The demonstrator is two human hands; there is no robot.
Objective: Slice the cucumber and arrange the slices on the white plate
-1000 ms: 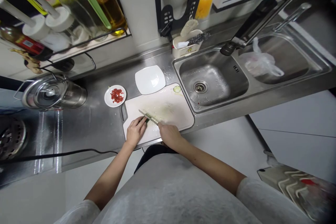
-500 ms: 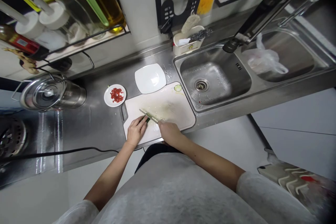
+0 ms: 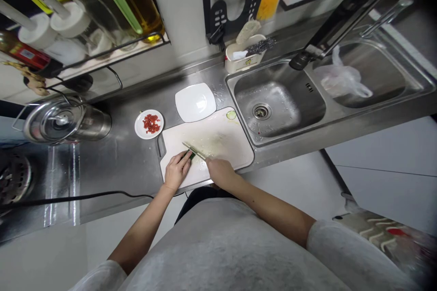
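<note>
the veg (image 3: 193,156), dark green and mostly covered by your left hand (image 3: 175,170), lies on the board (image 3: 237,148), left of middle toward its front edge. it's probably light, firm and moist, apt to roll or slip, so hold it by the skin with your fingertips tucked back. that hand presses it down, fingers close together; your right hand (image 3: 220,173) is closed around the knife (image 3: 198,153), thin straight metal slanting beside those fingertips. a pale round slice (image 3: 231,115), likely bendy, lies at the board's far right corner. beyond the far edge sits a glossy squarish dish (image 3: 195,102); past the far left corner, a round plate (image 3: 138,130) of small red bits (image 3: 151,123), on the smooth steel counter (image 3: 112,163).
</note>
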